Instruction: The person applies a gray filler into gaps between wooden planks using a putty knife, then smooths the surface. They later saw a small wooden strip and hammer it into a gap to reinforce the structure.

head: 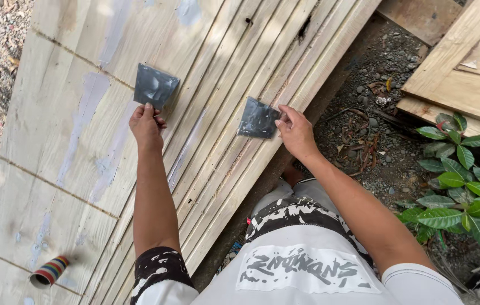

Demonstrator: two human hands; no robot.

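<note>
Hands on grooved wood panel (pixel 234 169). Left hand (pixel 147 125): fingers closed on grey scraper (pixel 154 86), blade flat on panel beside pale filler streak (pixel 84 121). Right hand (pixel 295 131): fingers pinching second scraper (pixel 258 119), pressed on grooves near panel edge. Striped can (pixel 49 271) lower left, on panel. Leafy plant (pixel 457 186) right, on gravel (pixel 387 68).

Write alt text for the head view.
Seen from above, a person's left hand and right hand each press a grey flat scraper blade against pale wooden boards streaked with filler. A striped can stands lower left; a leafy plant grows at right.
</note>
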